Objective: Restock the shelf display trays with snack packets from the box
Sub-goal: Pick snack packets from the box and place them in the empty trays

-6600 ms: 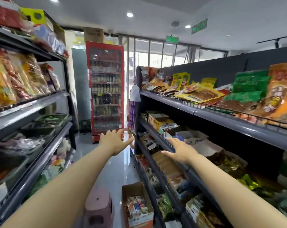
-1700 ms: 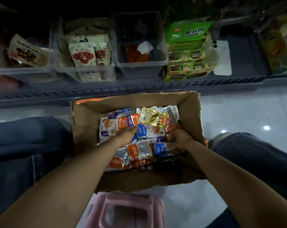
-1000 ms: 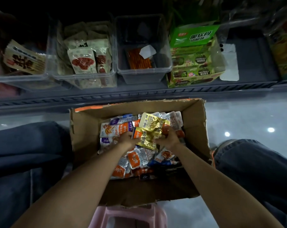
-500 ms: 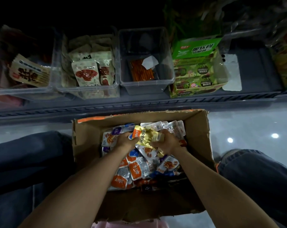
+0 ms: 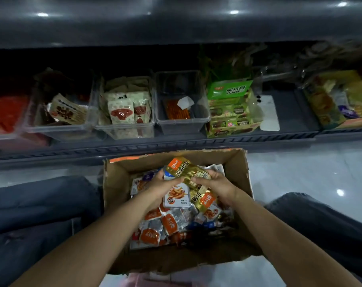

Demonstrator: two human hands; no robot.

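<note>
Two hands were in the box (image 5: 241, 179) — my left hand (image 5: 161, 186) and right hand (image 5: 216, 186) each gripped an end of the gold packets (image 5: 186, 169), held just above the loose pile (image 5: 165, 226). I judged this was to bunch one flavour before loading. Gold packets counted: two plainly, perhaps more hidden in the grip. On the shelf (image 5: 134, 149) I counted three clear trays (image 5: 182, 127) — the rightmost was nearly empty and the likely destination. Boxes: one, between my knees, just before the shelf.
</note>
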